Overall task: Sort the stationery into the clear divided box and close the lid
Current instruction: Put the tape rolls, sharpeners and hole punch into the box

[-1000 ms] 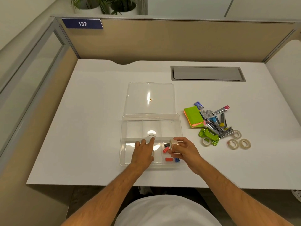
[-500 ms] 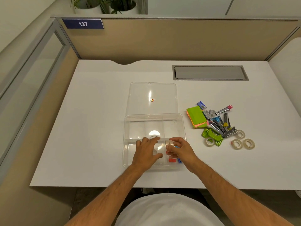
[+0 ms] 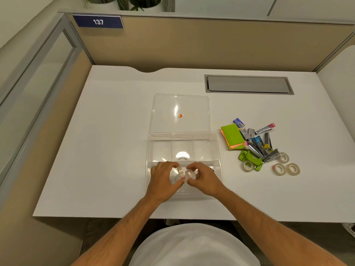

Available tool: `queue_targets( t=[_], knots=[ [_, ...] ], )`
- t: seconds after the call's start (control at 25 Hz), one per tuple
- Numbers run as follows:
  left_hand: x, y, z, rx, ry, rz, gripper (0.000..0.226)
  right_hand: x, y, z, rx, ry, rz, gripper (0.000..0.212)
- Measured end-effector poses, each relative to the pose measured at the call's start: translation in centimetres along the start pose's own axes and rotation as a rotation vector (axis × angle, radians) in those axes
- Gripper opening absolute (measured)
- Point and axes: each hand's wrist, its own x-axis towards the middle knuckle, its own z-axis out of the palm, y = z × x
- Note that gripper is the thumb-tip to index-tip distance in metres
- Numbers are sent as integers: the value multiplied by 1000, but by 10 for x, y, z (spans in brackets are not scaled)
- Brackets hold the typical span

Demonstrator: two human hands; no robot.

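Note:
The clear divided box point(image 3: 218, 150) stands open on the desk, its lid point(image 3: 180, 112) lying flat behind it. Both hands are over the box's near row of compartments. My left hand point(image 3: 163, 177) pinches one tape roll point(image 3: 180, 170) held on edge. My right hand point(image 3: 203, 179) pinches a second tape roll point(image 3: 190, 175) right beside it. Small red and blue items lie in the near right compartment, mostly hidden under my right hand. To the right of the box lies the stationery pile: green sticky notes point(image 3: 232, 136), a green stapler point(image 3: 250, 160), nail clippers point(image 3: 265, 129) and several tape rolls point(image 3: 279, 168).
A grey cable hatch point(image 3: 247, 84) is set into the desk at the back right. Beige partition walls close in the back and sides. A label reading 137 point(image 3: 98, 21) is on the partition.
My right hand moved left with its tape roll to the middle near compartment. My left hand, earlier resting flat on the box, now pinches a tape roll.

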Motion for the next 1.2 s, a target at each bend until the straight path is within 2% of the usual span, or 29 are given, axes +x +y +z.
queue_targets(
  t=[0.12, 0.2, 0.28, 0.48, 0.6, 0.76, 0.88, 1.0, 1.2],
  knots=[
    [-3, -6, -4, -1, -1, 16, 49, 5, 5, 13, -585, -46, -187, 47],
    [-2, -9, -5, 12, -10, 17, 48, 8, 11, 21, -773, -42, -200, 59],
    [-1, -10, -4, 36, -22, 15, 48, 11, 15, 26, -847, -48, -153, 75],
    [2, -16, 0, 75, -37, 46, 48, 17, 15, 27, -844, -39, 9, 93],
    [5, -19, 5, 124, -73, 55, 50, 19, 15, 20, -764, -37, 0, 95],
    [13, -20, 12, 280, -141, 136, 49, 10, 19, 3, -657, 92, -161, 74],
    [21, -20, 14, 371, -197, 159, 48, 0, 23, -9, -567, 189, -183, 56],
    [25, -22, 17, 402, -242, 162, 49, -6, 28, -14, -558, 197, -170, 42],
    [27, -22, 20, 445, -273, 173, 49, -10, 33, -16, -527, 168, -139, 36]
  ],
)
